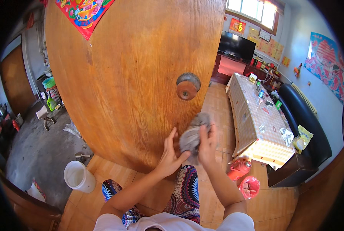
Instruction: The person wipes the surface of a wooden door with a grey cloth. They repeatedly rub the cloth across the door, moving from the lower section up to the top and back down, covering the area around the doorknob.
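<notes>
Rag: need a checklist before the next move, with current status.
1. Rag held: ok, it is bunched at the right hand, fingers on it.
2. Left hand open: ok, fingers spread from the thumb; whether it touches the door cannot be told.
3. Rag clear of the knob: ok, it shows below the knob with a gap between.
4. Rag wet or dry: cannot tell, it is blurred.
5. Bucket upright: ok, it stands to the left of the legs.
6. Jug clear of the hands: ok, it stands on the floor, to the right of the right forearm.
</notes>
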Motion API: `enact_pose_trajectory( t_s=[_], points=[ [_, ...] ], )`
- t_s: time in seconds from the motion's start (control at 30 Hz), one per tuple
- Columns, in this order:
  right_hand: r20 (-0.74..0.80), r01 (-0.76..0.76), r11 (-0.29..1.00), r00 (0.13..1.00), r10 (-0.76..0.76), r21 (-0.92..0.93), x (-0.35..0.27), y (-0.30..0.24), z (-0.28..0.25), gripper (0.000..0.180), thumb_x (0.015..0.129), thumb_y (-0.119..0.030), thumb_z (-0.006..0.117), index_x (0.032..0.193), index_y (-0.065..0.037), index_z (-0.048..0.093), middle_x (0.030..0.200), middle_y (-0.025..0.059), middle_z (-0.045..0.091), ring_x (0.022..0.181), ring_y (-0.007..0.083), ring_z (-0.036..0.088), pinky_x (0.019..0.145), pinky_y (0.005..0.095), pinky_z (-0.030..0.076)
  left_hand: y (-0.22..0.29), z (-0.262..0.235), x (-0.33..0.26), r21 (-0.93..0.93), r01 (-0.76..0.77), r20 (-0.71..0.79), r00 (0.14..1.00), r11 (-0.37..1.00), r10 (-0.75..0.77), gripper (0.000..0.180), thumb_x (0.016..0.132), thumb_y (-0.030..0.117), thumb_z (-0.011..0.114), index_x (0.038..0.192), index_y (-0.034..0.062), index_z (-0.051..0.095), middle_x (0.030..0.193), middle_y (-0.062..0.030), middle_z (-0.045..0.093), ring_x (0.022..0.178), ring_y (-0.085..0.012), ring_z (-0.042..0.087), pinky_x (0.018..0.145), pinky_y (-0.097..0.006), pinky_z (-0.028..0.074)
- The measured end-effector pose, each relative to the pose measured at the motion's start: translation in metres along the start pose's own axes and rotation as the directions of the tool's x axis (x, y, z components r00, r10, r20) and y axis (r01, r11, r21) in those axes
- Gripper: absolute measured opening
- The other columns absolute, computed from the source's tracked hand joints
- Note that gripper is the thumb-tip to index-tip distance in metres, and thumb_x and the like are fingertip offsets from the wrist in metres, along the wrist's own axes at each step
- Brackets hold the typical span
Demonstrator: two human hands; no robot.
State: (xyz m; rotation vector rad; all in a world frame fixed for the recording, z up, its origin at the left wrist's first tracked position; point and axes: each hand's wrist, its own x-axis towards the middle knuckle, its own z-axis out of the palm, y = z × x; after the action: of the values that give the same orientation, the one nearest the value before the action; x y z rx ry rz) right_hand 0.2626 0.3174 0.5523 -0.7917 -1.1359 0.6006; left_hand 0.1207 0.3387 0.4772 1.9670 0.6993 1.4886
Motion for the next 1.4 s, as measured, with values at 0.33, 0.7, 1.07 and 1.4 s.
enact_pose_trajectory(
  t_s=[0.33,0.7,1.07,1.4],
  points=[
    [-0.167,0.211,0.933,0.949,-0.267,-0.293,0.054,0.033,-0.026,0.033,0.11,-0.028,0.049,0.118,0.002,0.059,0.112,0.0101,0.063,0.108,0.0158,0.057,0.092,0.0327,0.046,0.059,-0.11,0.081,-0.511,0.22,-0.243,0.89,0.831,-0.385,0.064,0.095,0.022,0.064,0.152,0.0073,0.038,0.144,-0.0098,0.052,0.132,-0.0228,0.049,0.114,-0.037,0.036],
    [-0.059,0.168,0.954,0.981,-0.187,-0.248,0.083,0.114,-0.007,0.068,0.107,-0.059,0.038,0.119,0.004,0.061,0.097,0.0119,0.065,0.093,0.0232,0.06,0.088,0.0374,0.046,0.201,-0.121,0.348,0.61,-0.715,0.121,0.511,0.343,0.851,0.035,0.093,0.013,0.064,0.127,0.0026,0.062,0.11,-0.02,0.06,0.108,-0.0401,0.057,0.095,-0.046,0.046],
    [-0.099,0.123,0.955,0.983,-0.154,-0.272,0.074,0.102,0.006,0.071,0.105,-0.062,0.039,0.12,0.004,0.061,0.09,0.0155,0.066,0.083,0.0277,0.061,0.078,0.0403,0.047,-0.034,-0.132,0.181,0.615,-0.568,0.17,0.773,0.547,0.612,0.048,0.081,-0.003,0.071,0.129,0.0007,0.064,0.127,-0.0196,0.059,0.115,-0.0393,0.057,0.105,-0.048,0.043],
    [-0.129,0.177,0.934,0.966,-0.226,-0.311,0.067,0.112,0.004,0.071,0.106,-0.06,0.04,0.122,0.006,0.059,0.093,0.0187,0.066,0.083,0.0306,0.062,0.079,0.0401,0.048,0.187,-0.116,0.375,0.692,-0.366,-0.388,0.538,0.622,0.748,0.029,0.087,0.014,0.067,0.113,0.0018,0.065,0.101,-0.026,0.061,0.1,-0.0439,0.059,0.088,-0.049,0.046]
  ],
)
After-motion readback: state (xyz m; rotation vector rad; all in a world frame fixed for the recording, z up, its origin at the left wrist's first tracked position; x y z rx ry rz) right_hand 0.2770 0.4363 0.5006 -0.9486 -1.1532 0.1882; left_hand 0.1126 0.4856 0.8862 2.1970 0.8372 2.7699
